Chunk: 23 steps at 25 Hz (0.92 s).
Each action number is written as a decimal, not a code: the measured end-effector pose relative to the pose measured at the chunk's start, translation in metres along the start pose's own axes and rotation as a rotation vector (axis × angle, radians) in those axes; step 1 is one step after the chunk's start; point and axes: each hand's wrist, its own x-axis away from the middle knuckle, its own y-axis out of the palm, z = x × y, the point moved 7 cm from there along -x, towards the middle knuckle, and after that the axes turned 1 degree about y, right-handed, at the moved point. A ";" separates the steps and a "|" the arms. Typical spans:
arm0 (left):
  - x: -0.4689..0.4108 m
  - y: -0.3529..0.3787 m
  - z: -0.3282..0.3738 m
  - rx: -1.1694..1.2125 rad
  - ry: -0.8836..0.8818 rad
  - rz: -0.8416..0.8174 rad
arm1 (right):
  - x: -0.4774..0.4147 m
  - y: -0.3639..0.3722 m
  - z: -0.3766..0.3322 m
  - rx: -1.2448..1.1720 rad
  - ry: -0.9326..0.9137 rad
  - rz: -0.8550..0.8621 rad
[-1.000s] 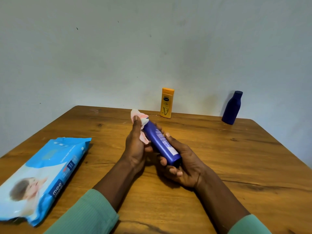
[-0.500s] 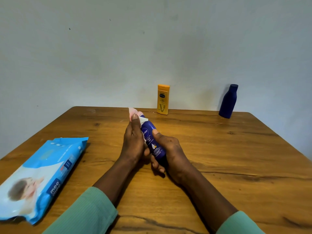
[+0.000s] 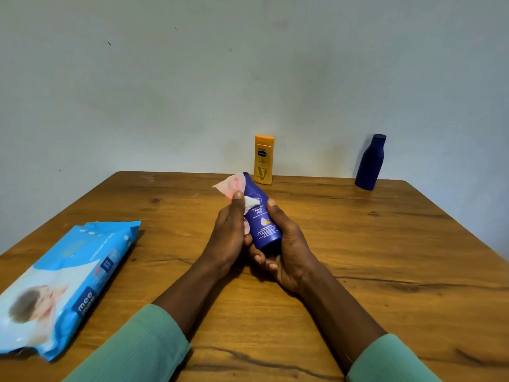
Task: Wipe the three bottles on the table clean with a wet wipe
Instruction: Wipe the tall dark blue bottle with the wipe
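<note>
A blue lotion bottle [image 3: 261, 216] with a white label lies tilted between both hands above the middle of the wooden table [image 3: 358, 257]. My right hand [image 3: 286, 249] grips its lower end from the right and underneath. My left hand [image 3: 228, 232] presses a pinkish-white wet wipe [image 3: 234, 186] against the bottle's left side and upper end, thumb on top. A yellow bottle [image 3: 264, 159] stands upright at the table's far edge by the wall. A dark blue bottle [image 3: 370, 162] stands at the far right corner.
A light blue pack of wet wipes [image 3: 63, 282] lies flat on the left side of the table, near its left edge. A plain wall runs right behind the table's far edge. Green sleeves cover both forearms.
The bottle has turned in my hands: its printed back faced up a second ago, now its front label does. My right hand has shifted its grip around the lower end; the wipe stays at the top.
</note>
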 end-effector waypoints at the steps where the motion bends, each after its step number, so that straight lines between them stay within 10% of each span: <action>1: 0.001 -0.001 -0.003 -0.043 -0.020 -0.011 | -0.001 -0.001 0.000 -0.005 -0.009 0.022; 5: -0.002 -0.006 0.005 -0.043 -0.026 0.020 | 0.000 0.003 0.000 -0.020 -0.014 -0.022; 11: 0.002 -0.052 0.037 -0.287 0.320 0.481 | 0.000 0.009 0.002 -0.023 0.014 -0.091; 18: 0.014 -0.019 0.037 -0.310 0.345 0.157 | -0.005 0.001 -0.007 -0.241 -0.111 0.059; 23: 0.026 -0.012 0.044 -0.415 0.388 0.060 | -0.004 -0.012 -0.014 0.042 -0.187 0.255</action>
